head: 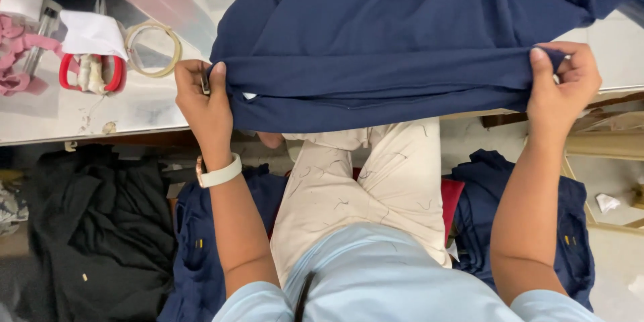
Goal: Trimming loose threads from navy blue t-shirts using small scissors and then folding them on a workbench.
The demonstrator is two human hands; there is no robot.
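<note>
A navy blue garment (pixel 396 40) lies spread over the front edge of a pale table (pixel 60 111). My left hand (pixel 201 97) grips its folded hem at the left end, with a small metal tool pinched against the cloth. My right hand (pixel 560 84) grips the same hem at the right end, thumb on top. The hem is stretched straight between both hands. A white watch (pixel 218 173) is on my left wrist.
Red-handled scissors (pixel 90 72), a white cloth scrap (pixel 92 32), a tape roll (pixel 153 49) and pink fabric (pixel 17 54) sit on the table's left part. Dark garments (pixel 100 228) lie piled on the floor at left, navy ones (pixel 577 228) at right.
</note>
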